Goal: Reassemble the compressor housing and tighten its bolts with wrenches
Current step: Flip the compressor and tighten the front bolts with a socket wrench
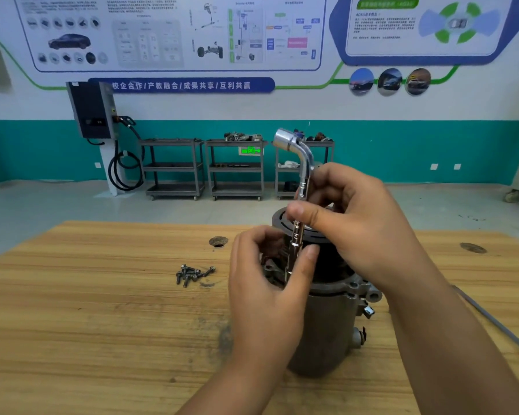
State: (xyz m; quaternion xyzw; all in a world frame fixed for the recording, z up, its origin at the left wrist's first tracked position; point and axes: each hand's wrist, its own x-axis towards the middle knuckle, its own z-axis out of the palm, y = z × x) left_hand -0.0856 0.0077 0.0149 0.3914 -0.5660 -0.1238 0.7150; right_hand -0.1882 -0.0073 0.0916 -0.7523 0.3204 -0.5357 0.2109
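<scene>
The right hand [351, 223] curls its fingers and thumb round the upright shaft of a chrome L-shaped socket wrench [300, 163]. The wrench's bent head rises above the hand. Just below, the left hand [267, 283] is curled too, thumb and fingers pinching the wrench's lower end where it meets the rim of the compressor housing [327, 324].

The housing stands on end on the wooden counter [102, 324], directly under both hands. A small heap of bolts [192, 272] lies near the left hand, on its outer side, with a round hole [218, 241] in the counter beyond them. A thin grey rod [492, 322] lies beside the right forearm.

Past the counter is a pale floor, with three grey carts [174, 169] and a wall-mounted charging unit [92, 110] against a teal-banded wall hung with posters [174, 31].
</scene>
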